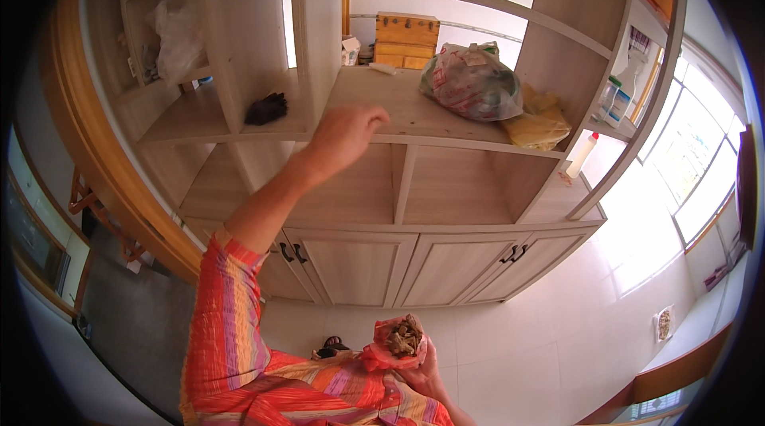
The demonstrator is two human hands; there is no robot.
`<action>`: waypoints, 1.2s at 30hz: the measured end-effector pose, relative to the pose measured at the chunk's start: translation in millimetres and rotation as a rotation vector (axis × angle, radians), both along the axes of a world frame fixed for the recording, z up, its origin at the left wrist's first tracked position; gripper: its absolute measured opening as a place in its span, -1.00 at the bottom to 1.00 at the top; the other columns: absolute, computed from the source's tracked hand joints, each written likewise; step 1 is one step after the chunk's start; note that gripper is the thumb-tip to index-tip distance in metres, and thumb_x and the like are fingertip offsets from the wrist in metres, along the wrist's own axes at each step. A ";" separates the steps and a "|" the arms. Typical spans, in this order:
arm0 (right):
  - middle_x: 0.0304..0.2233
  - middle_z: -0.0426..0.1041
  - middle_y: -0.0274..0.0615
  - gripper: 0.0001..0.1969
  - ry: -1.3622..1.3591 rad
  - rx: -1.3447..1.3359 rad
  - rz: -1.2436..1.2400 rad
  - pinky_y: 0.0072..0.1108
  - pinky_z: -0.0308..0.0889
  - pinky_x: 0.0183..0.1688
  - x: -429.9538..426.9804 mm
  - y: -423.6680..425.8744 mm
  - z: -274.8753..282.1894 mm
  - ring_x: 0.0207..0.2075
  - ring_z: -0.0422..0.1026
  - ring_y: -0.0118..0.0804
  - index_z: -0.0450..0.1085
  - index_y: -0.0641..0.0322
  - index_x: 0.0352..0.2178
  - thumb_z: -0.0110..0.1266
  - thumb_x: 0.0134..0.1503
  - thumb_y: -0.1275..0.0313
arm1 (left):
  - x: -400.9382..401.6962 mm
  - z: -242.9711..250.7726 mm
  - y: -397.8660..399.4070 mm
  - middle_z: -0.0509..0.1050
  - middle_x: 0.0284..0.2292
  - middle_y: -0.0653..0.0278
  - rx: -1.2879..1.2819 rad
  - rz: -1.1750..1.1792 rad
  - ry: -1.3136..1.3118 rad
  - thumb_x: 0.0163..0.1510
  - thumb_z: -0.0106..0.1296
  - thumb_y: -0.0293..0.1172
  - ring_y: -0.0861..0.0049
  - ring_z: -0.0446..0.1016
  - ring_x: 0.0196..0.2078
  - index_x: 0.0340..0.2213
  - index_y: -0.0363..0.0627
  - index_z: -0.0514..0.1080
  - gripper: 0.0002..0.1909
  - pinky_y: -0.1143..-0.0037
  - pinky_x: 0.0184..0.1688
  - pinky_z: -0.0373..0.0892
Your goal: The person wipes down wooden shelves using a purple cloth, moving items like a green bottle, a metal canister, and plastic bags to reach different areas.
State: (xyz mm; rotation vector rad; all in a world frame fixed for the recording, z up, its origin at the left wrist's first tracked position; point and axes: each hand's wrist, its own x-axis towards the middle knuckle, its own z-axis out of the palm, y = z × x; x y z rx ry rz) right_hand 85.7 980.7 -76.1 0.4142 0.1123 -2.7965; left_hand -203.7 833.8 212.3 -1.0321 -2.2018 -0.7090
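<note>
My left hand (pixel 349 130) reaches out over the front edge of a wooden shelf (pixel 400 118). Its fingers are curled and slightly blurred; nothing shows in them, but the palm is hidden. Close to my body, my right hand (pixel 423 371) holds up a red plastic bag (pixel 382 351). The bag's mouth gapes, showing brown dried pieces (pixel 404 336) inside. To the right of my left hand, a knotted, filled plastic bag (pixel 472 85) sits on the shelf, with a yellow plastic bag (pixel 538 118) beside it. A small whitish object (pixel 382 68) lies at the shelf's back edge.
Left of a divider lies a dark bundle (pixel 266 109); a clear plastic bag (pixel 177 37) hangs from a higher compartment. Cabinet doors (pixel 352 261) stand below. On the right are a red-capped bottle (pixel 583 156) and a jar (pixel 608 97). Behind the shelf is a wooden chest (pixel 406 40).
</note>
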 end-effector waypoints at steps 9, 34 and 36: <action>-0.03 0.25 0.02 -0.56 0.082 -0.091 -0.086 -0.21 0.11 0.09 -11.1 12.9 7.6 0.00 0.23 -0.01 0.19 0.34 -0.07 -0.40 0.14 0.24 | 25.7 -4.4 -3.7 0.41 -0.64 0.15 -0.254 0.049 -0.216 0.00 0.01 -0.20 0.22 0.39 -0.53 -0.55 -0.18 0.43 -0.73 0.39 -0.47 0.30; 0.07 0.14 -0.10 -0.52 0.161 -0.030 -0.003 -0.18 0.04 0.12 -131.3 20.7 94.8 0.09 0.13 -0.07 0.13 0.16 0.03 -0.40 0.17 0.15 | 151.5 -202.5 -18.6 0.01 0.12 0.06 0.393 -0.390 -0.940 -0.16 0.24 -0.35 0.40 0.14 0.10 0.14 -0.22 -0.24 0.02 0.42 0.04 0.19; 0.06 0.16 -0.12 -0.52 0.212 0.038 -0.005 -0.21 0.07 0.11 -143.0 24.4 113.7 0.09 0.14 -0.10 0.13 0.13 0.04 -0.38 0.16 0.13 | 141.7 -164.7 -13.3 0.07 0.08 0.04 0.313 -0.402 -0.761 -0.12 0.21 -0.36 0.40 0.18 0.07 0.13 -0.28 -0.20 -0.05 0.44 0.05 0.18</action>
